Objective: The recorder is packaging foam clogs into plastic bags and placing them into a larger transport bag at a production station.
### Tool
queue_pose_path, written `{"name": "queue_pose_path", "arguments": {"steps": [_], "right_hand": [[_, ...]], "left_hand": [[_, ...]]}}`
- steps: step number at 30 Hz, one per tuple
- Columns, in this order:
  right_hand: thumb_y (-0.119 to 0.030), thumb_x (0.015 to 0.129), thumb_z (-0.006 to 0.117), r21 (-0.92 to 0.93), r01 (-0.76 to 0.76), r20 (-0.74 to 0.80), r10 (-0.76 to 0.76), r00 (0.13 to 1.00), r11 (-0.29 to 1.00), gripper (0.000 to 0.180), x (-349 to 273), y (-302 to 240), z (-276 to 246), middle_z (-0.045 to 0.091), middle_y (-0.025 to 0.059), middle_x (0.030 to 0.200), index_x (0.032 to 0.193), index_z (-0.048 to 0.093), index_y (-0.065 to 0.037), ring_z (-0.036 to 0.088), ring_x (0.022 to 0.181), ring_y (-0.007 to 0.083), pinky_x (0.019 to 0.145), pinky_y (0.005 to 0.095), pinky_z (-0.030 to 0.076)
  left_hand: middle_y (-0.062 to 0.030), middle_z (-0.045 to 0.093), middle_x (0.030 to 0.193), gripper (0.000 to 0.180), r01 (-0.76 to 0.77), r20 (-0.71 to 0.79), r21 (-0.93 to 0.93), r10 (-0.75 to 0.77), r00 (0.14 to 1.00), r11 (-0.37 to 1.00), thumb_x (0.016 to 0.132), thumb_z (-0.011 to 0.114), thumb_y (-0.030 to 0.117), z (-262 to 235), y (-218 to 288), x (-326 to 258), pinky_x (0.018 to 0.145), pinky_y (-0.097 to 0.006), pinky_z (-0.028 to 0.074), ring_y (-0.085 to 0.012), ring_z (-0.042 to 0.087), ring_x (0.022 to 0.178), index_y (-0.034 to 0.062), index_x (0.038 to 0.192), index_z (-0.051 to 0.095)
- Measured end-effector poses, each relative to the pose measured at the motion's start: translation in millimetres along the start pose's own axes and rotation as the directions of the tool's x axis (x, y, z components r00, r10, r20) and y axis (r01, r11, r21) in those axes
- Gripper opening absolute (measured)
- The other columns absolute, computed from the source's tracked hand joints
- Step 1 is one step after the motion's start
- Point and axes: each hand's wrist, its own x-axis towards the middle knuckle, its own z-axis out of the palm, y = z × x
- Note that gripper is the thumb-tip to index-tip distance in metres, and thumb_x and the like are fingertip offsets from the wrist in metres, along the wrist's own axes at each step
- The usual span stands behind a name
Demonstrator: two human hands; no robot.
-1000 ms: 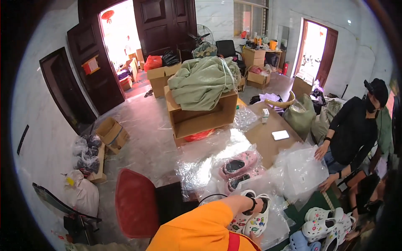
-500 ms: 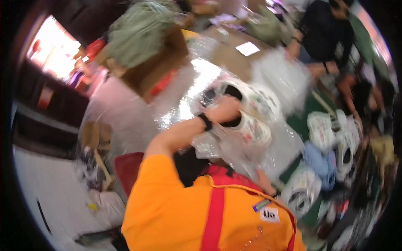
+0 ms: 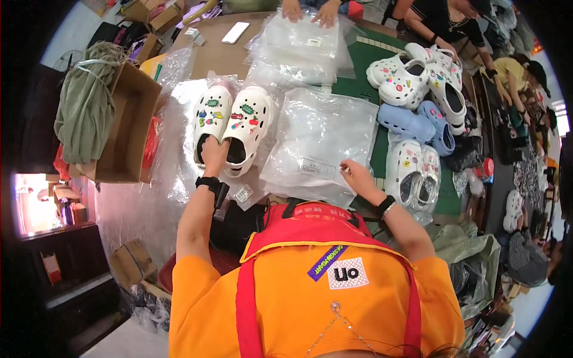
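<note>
My left hand [image 3: 213, 154] grips the heels of a pair of white clogs [image 3: 231, 126] studded with coloured charms. The pair lies side by side on crinkled clear plastic, toes pointing away from me. My right hand [image 3: 359, 177] rests with its fingers apart on the near edge of a stack of clear plastic bags [image 3: 322, 140], just right of the clogs. Both wrists wear dark bands. My orange shirt and red straps fill the lower part of the view.
A cardboard box [image 3: 128, 128] with a green cloth bundle [image 3: 83, 104] stands at the left. White charm clogs [image 3: 399, 80], blue clogs [image 3: 412, 122] and another white pair [image 3: 413, 170] lie on a green mat [image 3: 358, 86]. Another person's hands [image 3: 310, 9] press on bags beyond; more people sit right.
The view has swung down onto the table. My left hand, which held the white clogs up near my shoulder, now has them lying on the plastic, and my right hand has come onto the bags.
</note>
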Motion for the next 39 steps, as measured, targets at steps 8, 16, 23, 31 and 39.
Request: {"name": "queue_pose_path", "arguments": {"steps": [8, 16, 23, 31, 39], "right_hand": [[0.000, 0.067, 0.047, -0.321, 0.322, 0.002, -0.340, 0.941, 0.891, 0.012, 8.6, 25.7, -16.1, 0.055, 0.0118, 0.084, 0.077, 0.053, -0.005, 0.049, 0.084, 0.0302, 0.073, 0.0387, 0.040], [-0.001, 0.068, 0.046, -0.441, 0.195, -0.175, -0.298, 0.938, 0.876, 0.036, 10.0, 21.2, -1.2, 0.054, 0.0128, 0.102, 0.103, 0.053, -0.005, 0.049, 0.091, 0.0284, 0.080, 0.0374, 0.039], [-0.002, 0.067, 0.049, -0.466, 0.116, -0.243, -0.253, 0.936, 0.877, 0.036, 5.6, 28.6, -19.3, 0.054, 0.0031, 0.100, 0.102, 0.055, -0.007, 0.048, 0.085, 0.0230, 0.075, 0.0344, 0.037], [-0.007, 0.074, 0.050, -0.538, -0.314, -0.676, -0.179, 0.714, 0.782, 0.037, 18.7, -6.6, -52.6, 0.051, 0.0052, 0.113, 0.111, 0.050, -0.009, 0.044, 0.106, 0.0237, 0.087, 0.0366, 0.036], [-0.006, 0.076, 0.043, -0.242, -0.086, -0.652, -0.096, 0.752, 0.966, 0.029, 21.6, -5.1, -82.3, 0.057, 0.0140, 0.094, 0.101, 0.057, -0.008, 0.050, 0.091, 0.0303, 0.081, 0.0389, 0.039]], "left_hand": [[-0.0259, 0.057, 0.078, 0.043, -0.161, 0.111, -0.368, 0.215, 0.970, 0.916, 0.069, 0.058, 0.033, 10.4, 11.9, 24.9, 0.067, -0.041, 0.041, -0.0385, 0.054, 0.078, -0.0072, 0.085, 0.057], [-0.0246, 0.057, 0.083, 0.030, -0.201, -0.020, -0.316, 0.205, 0.979, 0.927, 0.072, 0.049, 0.018, 25.0, -20.4, 19.4, 0.067, -0.039, 0.040, -0.0371, 0.054, 0.074, -0.0058, 0.089, 0.056], [-0.0225, 0.056, 0.093, 0.034, -0.086, -0.006, -0.321, 0.089, 0.996, 0.943, 0.073, 0.043, 0.007, 48.6, -20.9, 22.5, 0.074, -0.036, 0.041, -0.0335, 0.054, 0.083, -0.0103, 0.101, 0.049], [-0.0195, 0.056, 0.096, 0.033, -0.085, 0.054, -0.712, 0.175, 0.983, 0.697, 0.075, 0.042, 0.007, 49.4, -9.6, 53.6, 0.073, -0.034, 0.043, -0.0301, 0.054, 0.084, -0.0087, 0.103, 0.049], [-0.0212, 0.055, 0.091, 0.028, -0.469, -0.105, -0.376, 0.466, 0.878, 0.799, 0.067, 0.053, 0.006, 22.9, -48.2, 31.5, 0.077, -0.039, 0.039, -0.0344, 0.051, 0.082, -0.0048, 0.092, 0.056]]}}
